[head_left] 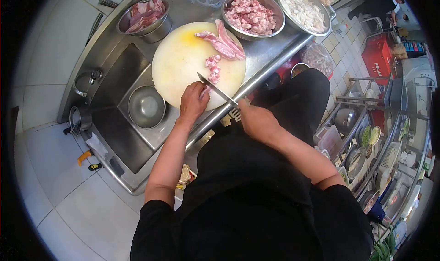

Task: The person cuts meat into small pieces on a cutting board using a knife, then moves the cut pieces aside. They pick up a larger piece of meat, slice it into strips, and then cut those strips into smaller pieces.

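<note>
On a round white cutting board [176, 63] lie pieces of raw meat. My right hand [260, 122] grips the handle of a kitchen knife [217, 89], whose blade reaches across the board's near right part. Against the blade's left side, my left hand [193, 100] has its fingers curled down on a strip of meat [207, 91]. Small cut meat pieces [212, 68] sit just beyond the blade. Farther back on the board rest larger strips of meat [224, 43].
A bowl of diced meat [251, 15] and a bowl of white slices [302, 9] stand behind the board. Meat slices fill a metal container [144, 15] at the back left. Left are a sink [114, 119] and a metal bowl [146, 106]. Shelves [366, 123] stand right.
</note>
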Motion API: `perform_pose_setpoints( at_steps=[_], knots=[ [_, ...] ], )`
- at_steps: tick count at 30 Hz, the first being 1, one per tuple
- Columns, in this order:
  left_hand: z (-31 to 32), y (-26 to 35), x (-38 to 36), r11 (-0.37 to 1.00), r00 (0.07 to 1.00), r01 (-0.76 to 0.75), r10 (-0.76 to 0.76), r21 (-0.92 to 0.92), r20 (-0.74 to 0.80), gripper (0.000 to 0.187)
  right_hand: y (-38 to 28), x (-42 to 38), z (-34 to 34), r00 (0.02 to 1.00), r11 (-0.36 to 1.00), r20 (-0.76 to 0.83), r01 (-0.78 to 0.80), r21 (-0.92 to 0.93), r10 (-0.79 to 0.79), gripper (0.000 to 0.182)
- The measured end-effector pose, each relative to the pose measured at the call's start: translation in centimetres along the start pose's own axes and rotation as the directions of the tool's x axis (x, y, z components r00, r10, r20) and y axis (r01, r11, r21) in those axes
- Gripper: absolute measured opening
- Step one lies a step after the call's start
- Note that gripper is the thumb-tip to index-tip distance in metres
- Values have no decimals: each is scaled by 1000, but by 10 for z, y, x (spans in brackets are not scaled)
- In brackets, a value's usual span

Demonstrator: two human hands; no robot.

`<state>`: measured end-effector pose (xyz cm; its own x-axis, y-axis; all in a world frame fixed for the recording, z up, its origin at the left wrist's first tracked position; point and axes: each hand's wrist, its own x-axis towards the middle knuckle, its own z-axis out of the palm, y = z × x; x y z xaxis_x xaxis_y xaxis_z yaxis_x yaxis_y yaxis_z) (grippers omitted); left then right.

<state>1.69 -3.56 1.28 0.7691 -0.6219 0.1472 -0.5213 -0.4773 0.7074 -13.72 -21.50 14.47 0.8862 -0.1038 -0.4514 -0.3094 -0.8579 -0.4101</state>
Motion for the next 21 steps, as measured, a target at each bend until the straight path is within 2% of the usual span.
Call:
perform_pose_setpoints(
  at_steps=[4, 11, 16, 17, 19, 21],
  knots=[
    [2, -1, 3, 999, 998, 51, -51, 0, 44, 23, 1, -3, 2, 1000, 1000, 28, -5, -9, 5, 24],
    [9, -6, 2, 998, 999, 18, -20, -63, -34, 22, -16, 49, 11, 998, 1000, 57, -4, 0, 4, 22],
    [14, -10, 0, 999, 996, -37, 35, -35, -78, 21, -19, 88, 29, 998, 996, -45, 50, 78, -46, 23],
    [16, -8, -2, 999, 995, -16, 13, -35, -97, 20, -17, 83, 29, 998, 996, -46, 50, 79, -46, 23],
    [18, -5, 1, 999, 993, 6, -11, -44, -121, 19, -13, 57, 19, 998, 999, 59, -27, 42, 24, 25],
    [17, -3, -1, 1000, 994, 21, -23, -20, -105, 19, 0, 17, 19, 997, 995, 59, -54, 78, 49, 26]
  ],
)
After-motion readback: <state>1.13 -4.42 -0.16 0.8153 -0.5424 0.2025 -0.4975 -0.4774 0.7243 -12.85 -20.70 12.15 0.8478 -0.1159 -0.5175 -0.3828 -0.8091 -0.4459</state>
